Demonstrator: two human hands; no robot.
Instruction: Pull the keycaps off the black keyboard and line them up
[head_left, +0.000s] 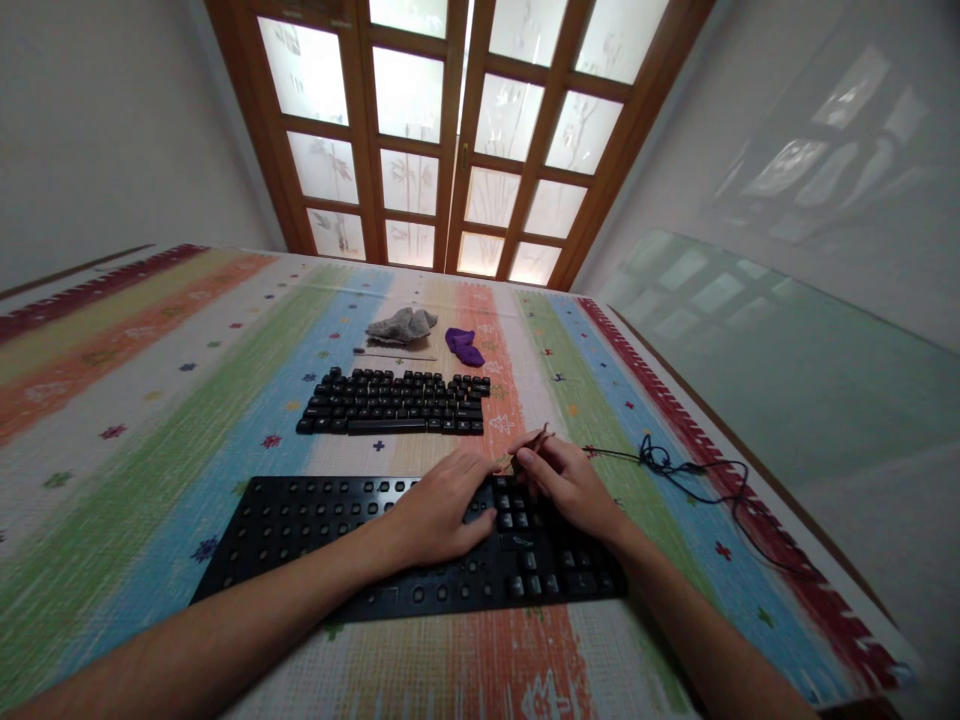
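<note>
A black keyboard [319, 530] lies in front of me, its left and middle part stripped down to bare key posts. Keycaps remain on its right end, over the arrow keys and number pad. My left hand [450, 505] rests across the keyboard's middle, fingers stretched toward the back edge and thumb apart. Close to its fingertips, my right hand [559, 480] pinches a thin brownish tool [538, 438] above the keyboard's upper right part. The tool's lower end is hidden by the fingers, so its kind is unclear.
Loose black keycaps [397, 400] sit in rows behind the keyboard. Farther back are a thin stick [394, 354], a grey cloth [403, 326] and a purple cloth [465, 347]. A black cable [690, 467] coils at the right on the striped tablecloth [180, 450].
</note>
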